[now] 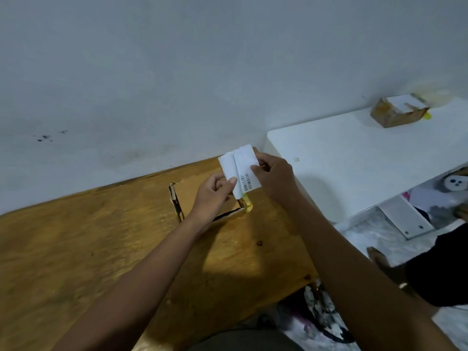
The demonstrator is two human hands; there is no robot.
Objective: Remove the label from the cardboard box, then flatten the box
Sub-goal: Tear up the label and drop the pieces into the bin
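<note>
A white paper label [240, 171] with a printed barcode is held up in the air, folded over on itself. My left hand [215, 192] pinches its lower left edge and my right hand [274, 177] pinches its right edge. Below my hands a small brown cardboard box [186, 196] lies on the wooden table [88, 249], partly hidden by my left hand. A strip of yellow tape [248, 203] shows at the box's right corner.
A white table [354, 160] stands to the right against the grey wall, with a second cardboard box [398, 110] bearing a white label on it. Below the white table are a white bracket [405, 217] and scattered items on a pale floor.
</note>
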